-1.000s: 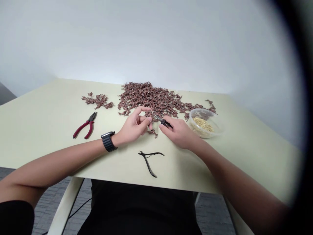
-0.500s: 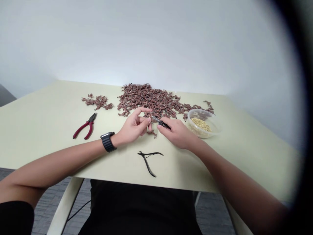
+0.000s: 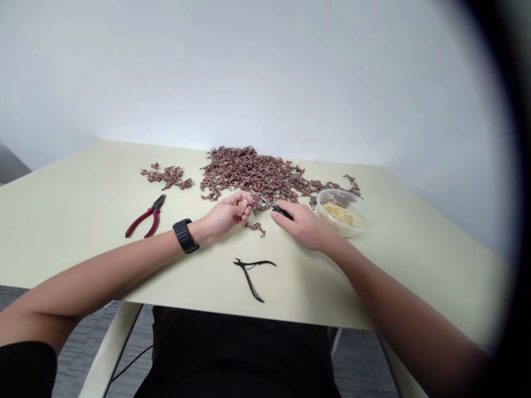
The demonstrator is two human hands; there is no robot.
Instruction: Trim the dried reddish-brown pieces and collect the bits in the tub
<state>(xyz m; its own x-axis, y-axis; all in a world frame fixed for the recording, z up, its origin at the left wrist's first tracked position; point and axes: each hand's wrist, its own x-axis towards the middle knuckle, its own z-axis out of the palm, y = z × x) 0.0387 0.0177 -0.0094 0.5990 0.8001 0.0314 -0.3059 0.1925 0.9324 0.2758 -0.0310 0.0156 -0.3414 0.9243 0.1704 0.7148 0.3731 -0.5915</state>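
Observation:
My left hand (image 3: 224, 220), with a dark watch on the wrist, is closed at the near edge of a large pile (image 3: 253, 172) of small reddish-brown pieces. Its fingers curl together in a pinch; what lies inside is too small to make out. My right hand (image 3: 305, 224) grips small pliers (image 3: 284, 211) by their dark handles. Their thin metal jaws point left toward my left fingertips, a short gap apart. Just below my left hand, a few loose brown pieces (image 3: 258, 229) rest on the table.
Red-handled pliers (image 3: 143, 220) lie at the left, near a small heap of brown pieces (image 3: 167, 176). Black nippers (image 3: 249, 271) lie open near the front edge of the pale table (image 3: 199, 282). A clear plastic tub (image 3: 321, 213) with gold-coloured bits stands at the right.
My left fingers, with the index stretched out before, have curled shut. The left hand has turned and drawn slightly away from the jaws. My right hand has barely moved.

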